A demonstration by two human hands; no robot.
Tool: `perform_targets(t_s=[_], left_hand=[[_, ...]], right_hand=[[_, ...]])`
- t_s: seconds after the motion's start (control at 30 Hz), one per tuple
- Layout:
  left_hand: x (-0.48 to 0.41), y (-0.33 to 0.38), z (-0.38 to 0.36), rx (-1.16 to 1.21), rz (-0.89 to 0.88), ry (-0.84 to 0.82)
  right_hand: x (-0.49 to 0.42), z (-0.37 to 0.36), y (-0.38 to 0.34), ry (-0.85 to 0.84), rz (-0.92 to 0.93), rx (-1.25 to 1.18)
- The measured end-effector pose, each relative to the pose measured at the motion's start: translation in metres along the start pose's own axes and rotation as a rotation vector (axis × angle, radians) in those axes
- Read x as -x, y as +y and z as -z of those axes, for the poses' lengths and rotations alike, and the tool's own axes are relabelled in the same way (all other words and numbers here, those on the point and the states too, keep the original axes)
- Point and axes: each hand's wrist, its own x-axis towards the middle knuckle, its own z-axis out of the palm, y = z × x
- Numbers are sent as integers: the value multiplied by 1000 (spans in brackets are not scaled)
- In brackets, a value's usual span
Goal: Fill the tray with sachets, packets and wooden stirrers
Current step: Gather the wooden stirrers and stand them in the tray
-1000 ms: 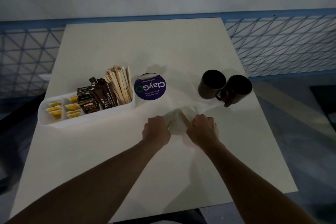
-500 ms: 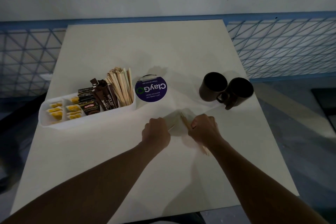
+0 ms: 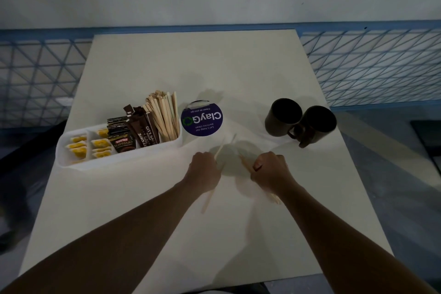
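Both hands have drawn apart since a moment ago; the left hand (image 3: 204,169) and right hand (image 3: 270,172) each grip wooden stirrers (image 3: 218,150) in closed fists above the desk (image 3: 167,67).

Bare forearms (image 3: 133,229), no sleeves

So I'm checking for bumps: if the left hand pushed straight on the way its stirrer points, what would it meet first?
Probably the round purple ClayGo sticker. The left hand holds a wooden stirrer angled up and slightly right, toward the sticker's lower edge. The white tray lies off to the left. Depth is unclear.
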Motion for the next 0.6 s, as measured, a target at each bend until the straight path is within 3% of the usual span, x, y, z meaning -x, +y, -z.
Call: perform_targets(t_s=[0.23,0.43,0.6], left_hand=[[3,-9,-5,-44,-13,-68],[17,-10,-19,-87,25,45],[18,-1,-19,-85,126,9]], right_hand=[[-3,-2,0,-46,-31,18],[4,2,-6,20,45,127],[9,1,-10,46,48,121]])
